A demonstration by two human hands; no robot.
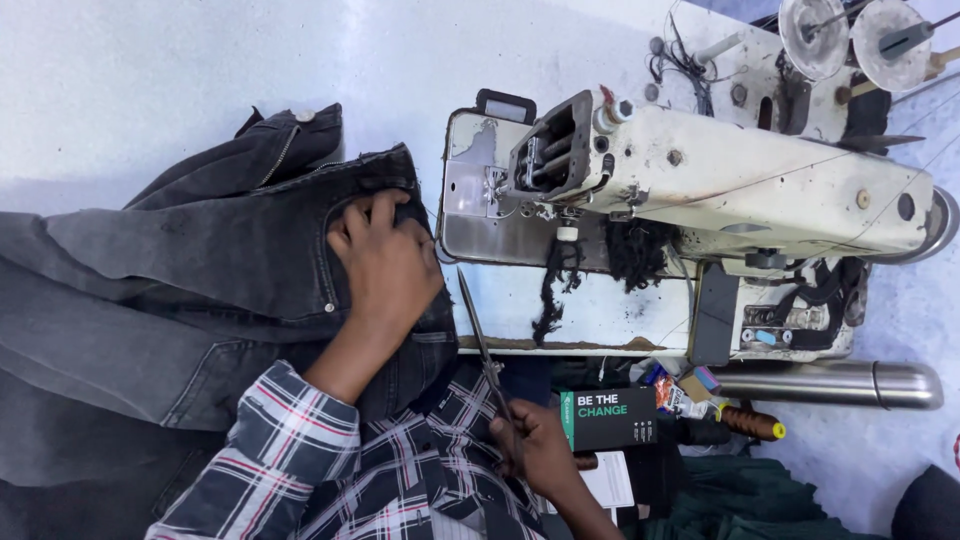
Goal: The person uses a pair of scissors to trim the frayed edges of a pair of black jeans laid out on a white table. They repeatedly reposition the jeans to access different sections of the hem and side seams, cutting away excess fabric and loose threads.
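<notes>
The left hand (385, 265) lies flat on a pair of dark grey jeans (180, 290), its fingers (375, 212) spread a little and pressing the cloth down near the waistband, just beside the needle end of a worn cream sewing machine (720, 185). The jeans are bunched across the left part of the pale worktop (200, 70), with their upper edge touching the machine's metal base plate (480, 225) but not lying under the needle. The right hand (535, 445) is lower down, close to the body, its fingers closed around the handles of long scissors (485, 345) whose blades point up toward the machine and look closed, clear of the cloth. Tufts of black thread (600, 260) hang under the machine's arm. A dark box with a green edge (610, 418), a steel flask (830, 385) and a tool with a brown and yellow handle (750, 423) lie off to the right. As far as can be judged, the garment is held ready but no cutting or stitching is under way.
</notes>
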